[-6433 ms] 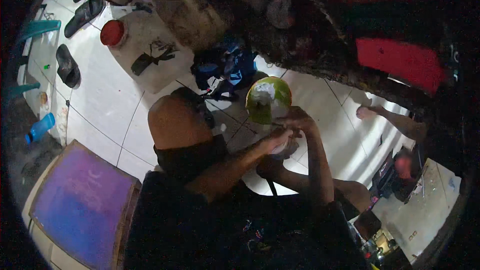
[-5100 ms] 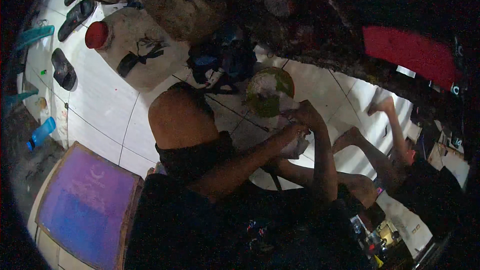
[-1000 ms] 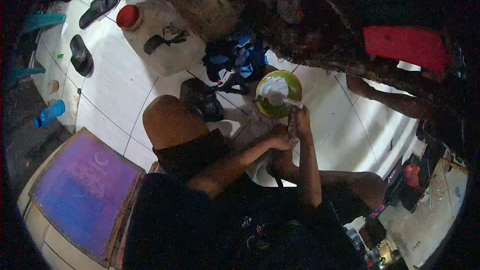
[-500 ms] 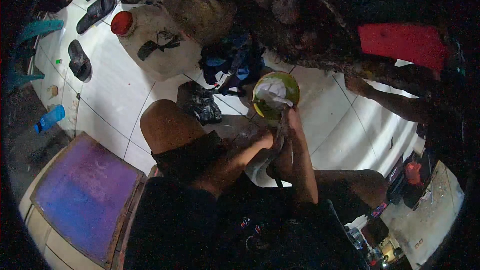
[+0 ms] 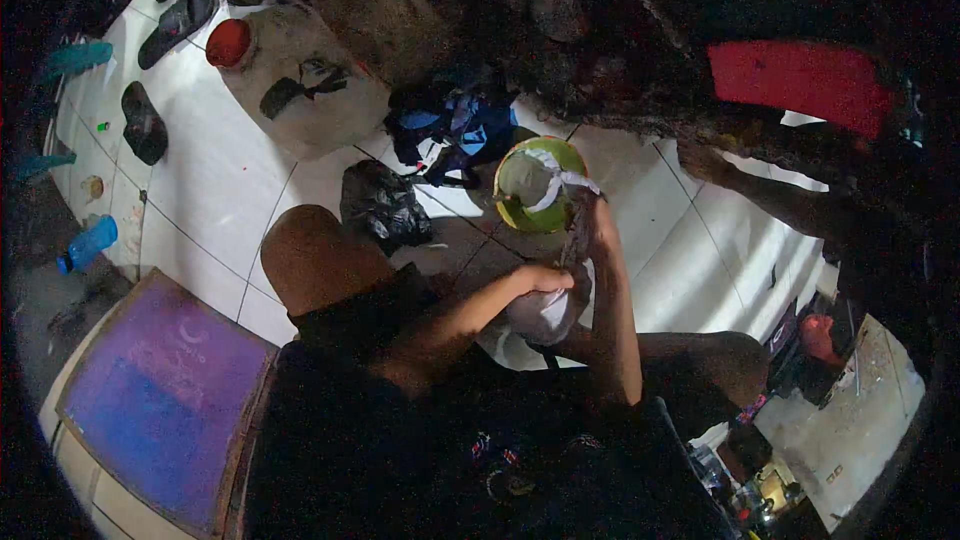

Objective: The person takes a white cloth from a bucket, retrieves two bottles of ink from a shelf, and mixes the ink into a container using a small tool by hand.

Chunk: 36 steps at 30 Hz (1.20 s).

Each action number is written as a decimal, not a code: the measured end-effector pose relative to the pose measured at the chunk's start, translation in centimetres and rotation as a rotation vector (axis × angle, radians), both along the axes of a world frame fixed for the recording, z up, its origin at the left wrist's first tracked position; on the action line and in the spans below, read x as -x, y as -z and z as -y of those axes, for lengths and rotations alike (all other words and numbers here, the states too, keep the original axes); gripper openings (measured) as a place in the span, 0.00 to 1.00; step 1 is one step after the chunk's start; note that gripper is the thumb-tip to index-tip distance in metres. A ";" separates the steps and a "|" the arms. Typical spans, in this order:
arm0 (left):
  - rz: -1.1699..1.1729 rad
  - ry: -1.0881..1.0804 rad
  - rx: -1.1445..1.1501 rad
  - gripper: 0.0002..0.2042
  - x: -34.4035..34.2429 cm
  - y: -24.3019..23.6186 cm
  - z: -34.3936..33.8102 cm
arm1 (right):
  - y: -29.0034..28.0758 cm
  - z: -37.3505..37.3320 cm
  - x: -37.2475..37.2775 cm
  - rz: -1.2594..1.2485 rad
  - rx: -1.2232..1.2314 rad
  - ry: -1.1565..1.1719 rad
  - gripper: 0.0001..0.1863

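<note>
Just above centre frame, the green bowl lies immediately up-frame of the right hand, which seems pinched on a white strip draped there, while the left hand grips a pale bundle below.

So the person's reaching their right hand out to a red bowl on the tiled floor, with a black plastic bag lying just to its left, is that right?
Not quite: the bowl is green, not red, as the head view shows. The rest holds: the right hand reaches to it on the tiled floor, and a black plastic bag lies just to its left.
</note>
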State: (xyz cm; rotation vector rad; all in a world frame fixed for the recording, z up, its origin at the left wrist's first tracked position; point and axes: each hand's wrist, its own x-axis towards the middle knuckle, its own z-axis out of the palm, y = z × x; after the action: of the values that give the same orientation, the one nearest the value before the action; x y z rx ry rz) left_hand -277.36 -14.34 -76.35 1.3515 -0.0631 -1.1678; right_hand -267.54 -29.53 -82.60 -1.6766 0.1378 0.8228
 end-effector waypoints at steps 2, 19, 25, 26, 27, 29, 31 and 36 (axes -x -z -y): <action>-0.025 -0.051 0.044 0.18 -0.1 0.1 -0.2 | -1.5 -1.1 -0.6 -0.255 0.055 0.039 0.28; -0.046 -0.309 0.177 0.17 0.0 -0.6 -1.7 | -8.7 -5.3 0.6 -0.147 0.077 -0.324 0.46; -0.013 -0.346 0.163 0.16 -1.5 -4.5 -2.7 | -6.4 -1.6 0.0 -0.169 0.008 -0.249 0.44; -0.045 -0.369 0.148 0.16 -0.8 -3.8 -2.2 | -6.1 -1.1 -0.1 -0.173 0.006 -0.250 0.43; -0.019 -0.415 0.213 0.16 0.4 -1.7 -1.2 | -5.8 -1.3 -0.1 -0.180 -0.001 -0.261 0.42; 0.073 -0.562 0.417 0.17 4.6 6.0 1.4 | -10.4 -7.7 -0.2 -0.234 -0.019 -0.290 0.40; -0.005 -0.592 0.543 0.18 4.4 7.3 3.6 | -10.1 -6.3 -0.8 -0.150 -0.024 -0.300 0.38; -0.118 -0.606 0.513 0.18 3.5 5.1 3.1 | -8.7 -4.4 -0.9 0.099 0.109 -0.476 0.38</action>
State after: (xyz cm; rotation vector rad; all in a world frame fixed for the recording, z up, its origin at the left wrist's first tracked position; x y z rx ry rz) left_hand -280.85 -17.49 -81.41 0.7617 0.1194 -0.6492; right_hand -266.64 -25.08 -73.87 -1.8797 -0.3020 1.0957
